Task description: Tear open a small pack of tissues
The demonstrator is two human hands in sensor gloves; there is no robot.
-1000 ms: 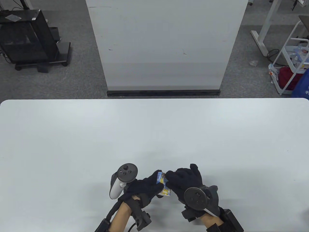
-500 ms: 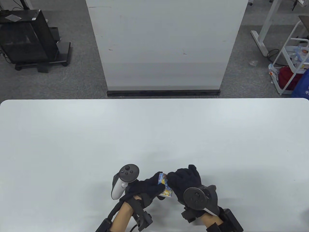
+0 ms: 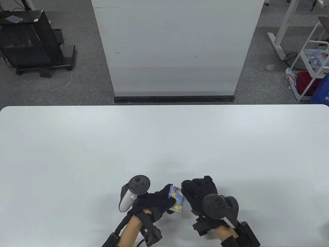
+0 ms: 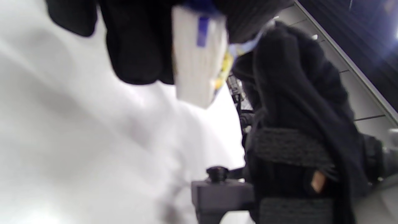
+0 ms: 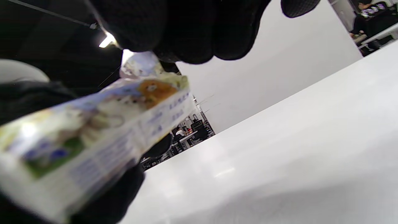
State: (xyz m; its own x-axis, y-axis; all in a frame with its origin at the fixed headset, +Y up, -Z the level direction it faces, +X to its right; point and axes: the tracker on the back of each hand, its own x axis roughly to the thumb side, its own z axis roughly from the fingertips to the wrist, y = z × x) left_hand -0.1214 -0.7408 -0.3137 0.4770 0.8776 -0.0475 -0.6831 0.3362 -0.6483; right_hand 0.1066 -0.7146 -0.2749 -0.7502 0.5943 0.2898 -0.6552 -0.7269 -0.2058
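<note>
The left hand's fingers (image 3: 164, 193) are curling around the pack (image 3: 176, 200), gripping its left side and underside, while the right hand's fingertips (image 3: 185, 185) are pinching its far top corner. In the right wrist view those right fingers (image 5: 186, 34) are bunching tight on a crinkled bit of wrapper at the pack's (image 5: 93, 130) upper end. The left hand (image 3: 154, 202) and right hand (image 3: 200, 195) are sitting close together, the pack between them, held just above the table (image 3: 164, 141) near its front edge.

The pack is showing a pale blue wrapper with yellow cartoon figures and a small barcode by the left fingers. From the left wrist view its side (image 4: 197, 62) is looking white with a blue mark, though the shot is blurry. Whether the wrapper is torn cannot be told.

One pack is in view, two gloved hands, and one tracker on each: the left tracker (image 3: 132, 191) white and black, the right tracker (image 3: 218, 204) dark.
</note>
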